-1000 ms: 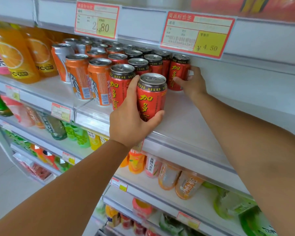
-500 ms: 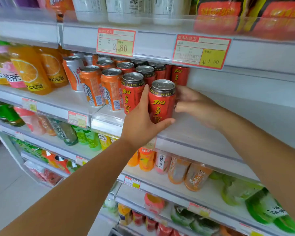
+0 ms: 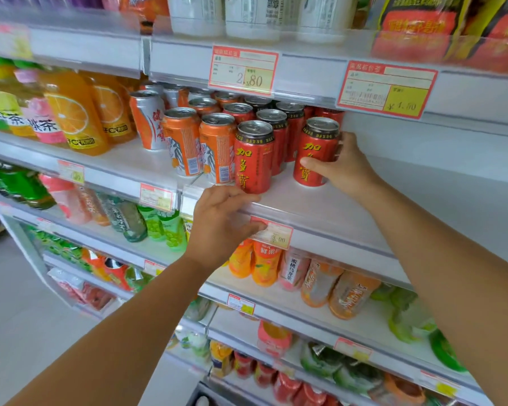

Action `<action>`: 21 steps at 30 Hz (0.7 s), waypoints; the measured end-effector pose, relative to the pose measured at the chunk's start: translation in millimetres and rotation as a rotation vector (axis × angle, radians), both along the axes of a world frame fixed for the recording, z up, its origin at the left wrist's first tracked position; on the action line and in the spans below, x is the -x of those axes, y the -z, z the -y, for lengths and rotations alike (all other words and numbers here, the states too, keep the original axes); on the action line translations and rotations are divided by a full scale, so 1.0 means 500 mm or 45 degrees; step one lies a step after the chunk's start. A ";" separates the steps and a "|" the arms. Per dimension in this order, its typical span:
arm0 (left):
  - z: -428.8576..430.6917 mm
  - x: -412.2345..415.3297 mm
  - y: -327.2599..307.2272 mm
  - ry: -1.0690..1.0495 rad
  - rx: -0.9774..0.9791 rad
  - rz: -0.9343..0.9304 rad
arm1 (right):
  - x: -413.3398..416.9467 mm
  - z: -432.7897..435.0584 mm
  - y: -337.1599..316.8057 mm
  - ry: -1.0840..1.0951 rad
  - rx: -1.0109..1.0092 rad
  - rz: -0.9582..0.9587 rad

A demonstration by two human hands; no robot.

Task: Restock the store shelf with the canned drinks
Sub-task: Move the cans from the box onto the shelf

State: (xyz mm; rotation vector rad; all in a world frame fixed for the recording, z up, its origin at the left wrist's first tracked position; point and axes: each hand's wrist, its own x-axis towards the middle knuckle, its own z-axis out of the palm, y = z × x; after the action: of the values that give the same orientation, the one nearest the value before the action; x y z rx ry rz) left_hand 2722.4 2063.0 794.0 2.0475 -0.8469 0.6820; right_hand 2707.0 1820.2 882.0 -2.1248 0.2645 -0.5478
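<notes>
Head view — the right hand (image 3: pixel 345 171) wraps a glossy red can (image 3: pixel 316 150), a smooth metal cylinder standing upright on the flat white shelf (image 3: pixel 320 206), just beside the other red cans (image 3: pixel 254 156) — the left hand (image 3: pixel 222 221) curls over the shelf's front lip.

White shelf (image 3: pixel 335 206) bearing, from left to right, upright orange juice bottles (image 3: pixel 74 118), a silver-and-orange can (image 3: pixel 147 124), rows of orange cans (image 3: pixel 182 142), rows of red cans (image 3: pixel 254 159) and a single red can (image 3: pixel 314 153) standing slightly apart; price tag (image 3: pixel 272 234) clipped to front rim.
</notes>
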 end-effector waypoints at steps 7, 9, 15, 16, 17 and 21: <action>0.001 0.001 -0.002 0.007 0.006 -0.007 | -0.036 0.041 0.007 0.046 0.054 -0.021; 0.001 0.004 -0.002 0.001 0.013 -0.028 | -0.056 0.049 0.010 0.112 0.067 -0.005; 0.001 0.004 -0.003 -0.009 -0.013 -0.026 | -0.089 0.059 0.026 0.267 0.081 0.028; 0.000 0.004 -0.003 -0.009 -0.018 -0.029 | -0.093 0.058 0.029 0.272 0.080 0.028; 0.001 0.006 -0.005 -0.010 -0.022 -0.039 | -0.096 0.057 0.032 0.273 0.078 0.033; 0.000 0.006 -0.007 -0.007 -0.037 -0.057 | -0.101 0.052 0.041 0.282 0.056 0.049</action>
State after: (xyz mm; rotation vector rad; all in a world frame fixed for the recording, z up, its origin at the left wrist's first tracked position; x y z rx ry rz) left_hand 2719.4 2062.9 797.4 2.0839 -0.8304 0.6279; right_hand 2757.6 1794.2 861.5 -2.1386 0.4736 -0.7277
